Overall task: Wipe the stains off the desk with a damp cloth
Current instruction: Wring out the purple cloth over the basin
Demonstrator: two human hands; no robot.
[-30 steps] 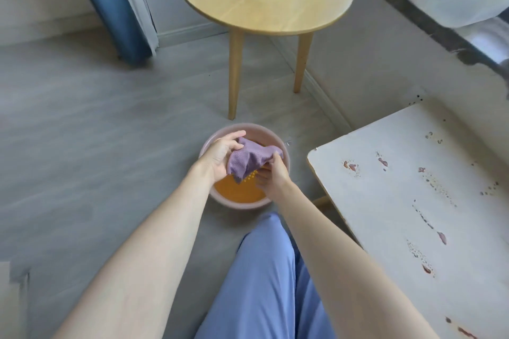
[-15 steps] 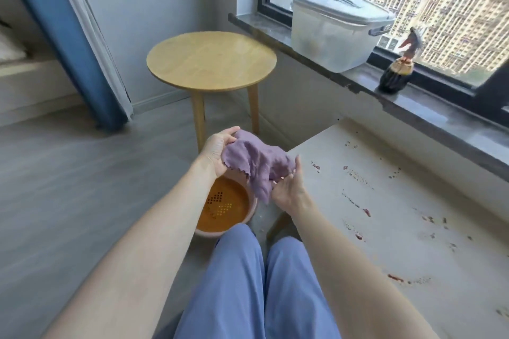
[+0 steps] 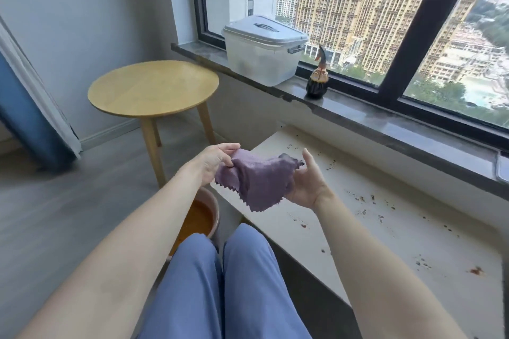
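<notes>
Cloth: purple zigzag-edged cloth [image 3: 256,181] held in the air between both hands, above the desk's near left corner; not touching it
Left hand [image 3: 213,161]: pinches the cloth's left edge between thumb and fingers
Right hand [image 3: 305,187]: palm up, thumb raised; grips the cloth's bunched right end, fingers hidden behind the fabric
Desk: low white desk [image 3: 385,228] under the sill; reddish-brown stains [image 3: 476,270] scattered over it
Basin: pink round basin [image 3: 213,202] with orange water on the floor, beside the left knee
</notes>
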